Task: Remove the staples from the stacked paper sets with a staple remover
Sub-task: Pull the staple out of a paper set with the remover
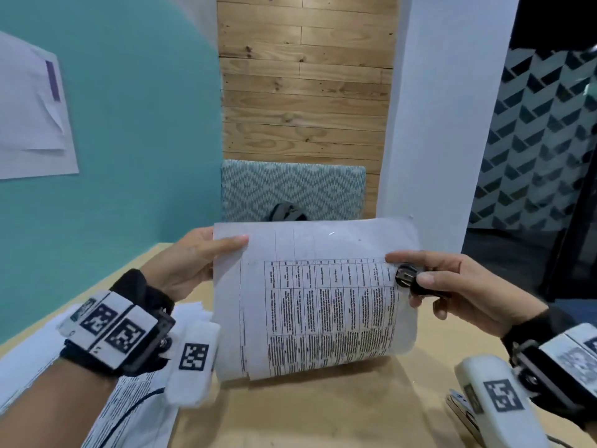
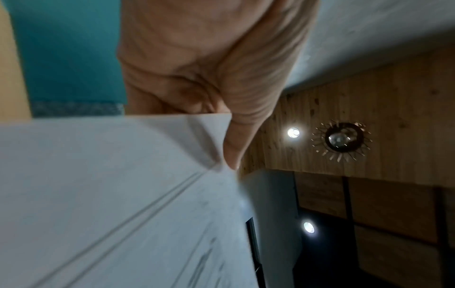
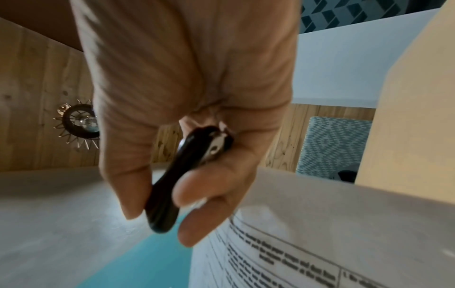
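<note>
A stapled paper set (image 1: 316, 299) printed with a table is held up above the tan table (image 1: 323, 412). My left hand (image 1: 197, 263) pinches its left edge, thumb on top; the left wrist view shows the thumb (image 2: 236, 144) pressing the sheet corner (image 2: 123, 175). My right hand (image 1: 445, 286) grips a black staple remover (image 1: 408, 279) and also touches the paper's right edge. In the right wrist view the staple remover (image 3: 172, 187) sits between thumb and fingers, beside the printed sheet (image 3: 320, 243). A small staple (image 1: 331, 233) glints near the paper's top edge.
More printed papers (image 1: 129, 399) lie on the table at the lower left, under my left forearm. A patterned teal chair back (image 1: 290, 189) stands behind the table, against a wood-plank wall (image 1: 307, 76). A teal wall (image 1: 129, 140) borders the left side.
</note>
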{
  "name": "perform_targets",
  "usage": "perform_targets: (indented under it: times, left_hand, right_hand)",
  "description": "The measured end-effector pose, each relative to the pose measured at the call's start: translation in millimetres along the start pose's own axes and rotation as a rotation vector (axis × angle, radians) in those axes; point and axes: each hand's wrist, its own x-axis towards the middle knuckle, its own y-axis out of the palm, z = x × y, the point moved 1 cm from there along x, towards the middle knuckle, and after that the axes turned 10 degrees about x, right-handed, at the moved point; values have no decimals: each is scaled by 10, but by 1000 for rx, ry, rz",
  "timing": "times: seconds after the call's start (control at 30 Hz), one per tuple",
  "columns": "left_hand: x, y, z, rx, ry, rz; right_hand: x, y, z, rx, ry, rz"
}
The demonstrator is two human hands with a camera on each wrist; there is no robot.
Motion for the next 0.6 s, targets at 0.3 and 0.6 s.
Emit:
perform_targets:
  times: [0.3, 0.6]
  left_hand:
    - [43, 348, -394, 967, 104, 47]
    - [58, 496, -196, 738, 53, 165]
  right_hand:
    - [10, 56, -55, 60, 60, 8]
    - [-25, 96, 138, -121, -101, -267]
